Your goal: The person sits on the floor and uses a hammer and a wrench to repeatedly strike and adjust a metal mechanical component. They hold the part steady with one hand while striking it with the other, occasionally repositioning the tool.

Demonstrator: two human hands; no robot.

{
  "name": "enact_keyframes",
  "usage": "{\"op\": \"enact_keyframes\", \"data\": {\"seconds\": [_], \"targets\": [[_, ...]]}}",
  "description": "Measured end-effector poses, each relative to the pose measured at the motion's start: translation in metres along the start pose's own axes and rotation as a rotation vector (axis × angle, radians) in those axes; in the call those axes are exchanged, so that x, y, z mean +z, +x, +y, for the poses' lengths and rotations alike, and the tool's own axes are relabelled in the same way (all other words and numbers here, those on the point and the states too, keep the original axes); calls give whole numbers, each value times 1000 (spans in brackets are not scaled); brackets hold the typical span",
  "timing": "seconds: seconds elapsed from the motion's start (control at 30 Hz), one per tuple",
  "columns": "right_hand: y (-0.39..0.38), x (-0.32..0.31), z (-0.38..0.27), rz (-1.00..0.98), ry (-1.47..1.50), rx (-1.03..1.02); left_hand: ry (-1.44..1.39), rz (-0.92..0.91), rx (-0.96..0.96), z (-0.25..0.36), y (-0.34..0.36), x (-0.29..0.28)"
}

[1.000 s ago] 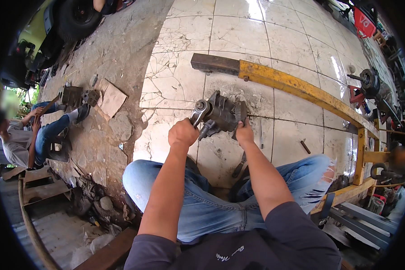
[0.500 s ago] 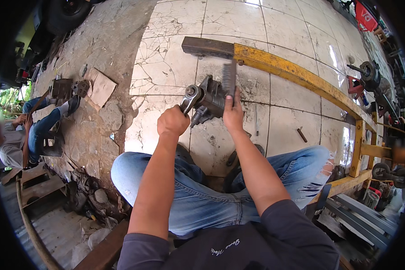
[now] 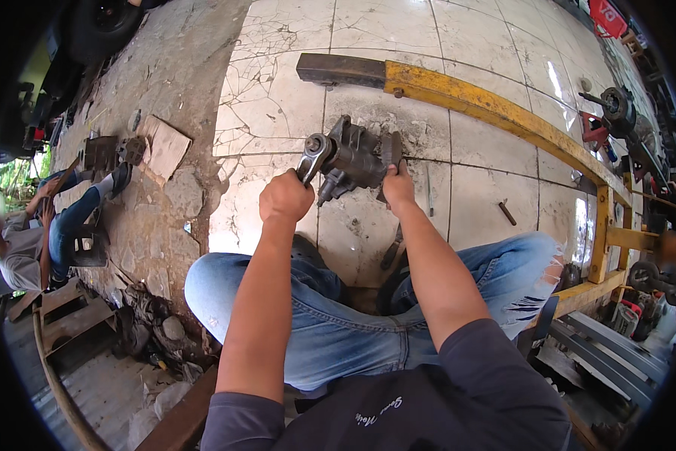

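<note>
A greasy dark-grey gearbox (image 3: 358, 159), by its shape a steering gearbox, stands over the tiles in front of me. Its shiny lever arm (image 3: 312, 160) points toward me from a round nutted end, and my left hand (image 3: 286, 196) is closed in a fist around the near end of it. My right hand (image 3: 399, 185) grips a wire brush (image 3: 392, 146) with the bristles at the housing's right side. Fingers of this hand partly hide the brush's handle. By my right foot lies a dark flat-ended tool (image 3: 390, 251).
A yellow steel frame (image 3: 496, 113) with a dark end stretches across the far side and down the right. On the tiles lie a thin rod (image 3: 430, 192) and a short brown rod (image 3: 508, 213). Another person (image 3: 30, 237) sits at left near a cardboard piece (image 3: 165, 146).
The wire brush has come down toward me along the gearbox's right side, with my right hand lower. My left hand keeps its hold on the lever arm; the gearbox is slightly tilted.
</note>
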State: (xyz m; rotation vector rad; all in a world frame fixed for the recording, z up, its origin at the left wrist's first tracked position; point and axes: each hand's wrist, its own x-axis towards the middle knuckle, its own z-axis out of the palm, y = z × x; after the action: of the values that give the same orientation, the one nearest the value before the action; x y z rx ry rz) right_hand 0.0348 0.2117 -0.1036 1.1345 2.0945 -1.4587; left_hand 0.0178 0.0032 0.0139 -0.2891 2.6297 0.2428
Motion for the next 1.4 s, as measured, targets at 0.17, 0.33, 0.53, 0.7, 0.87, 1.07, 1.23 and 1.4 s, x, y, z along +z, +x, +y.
{"op": "enact_keyframes", "data": {"seconds": [0.17, 0.33, 0.53, 0.7, 0.87, 1.07, 1.23, 1.4], "targets": [[-24, 8, -3, 191, -111, -487, -13, -4, 1, -2, -4, 0], [19, 8, 42, 211, -25, -369, -3, 20, 18, 9, 0, -4], [-34, 11, -2, 61, -179, -479, 8, -9, 6, 3, -1, -1], [9, -2, 17, 72, -4, -175, -22, 12, 14, 6, -2, -1], [-30, 13, 27, 163, -39, -458, -27, 17, 31, 3, -1, 0], [6, -14, 42, 205, -37, -349, 5, 2, 35, 6, 2, -2], [-42, 21, 25, 184, 156, -380, 21, 23, 37, 8, -1, -2], [-33, -6, 48, -36, 124, 178, 10, 0, 3, 5, -4, 1]]}}
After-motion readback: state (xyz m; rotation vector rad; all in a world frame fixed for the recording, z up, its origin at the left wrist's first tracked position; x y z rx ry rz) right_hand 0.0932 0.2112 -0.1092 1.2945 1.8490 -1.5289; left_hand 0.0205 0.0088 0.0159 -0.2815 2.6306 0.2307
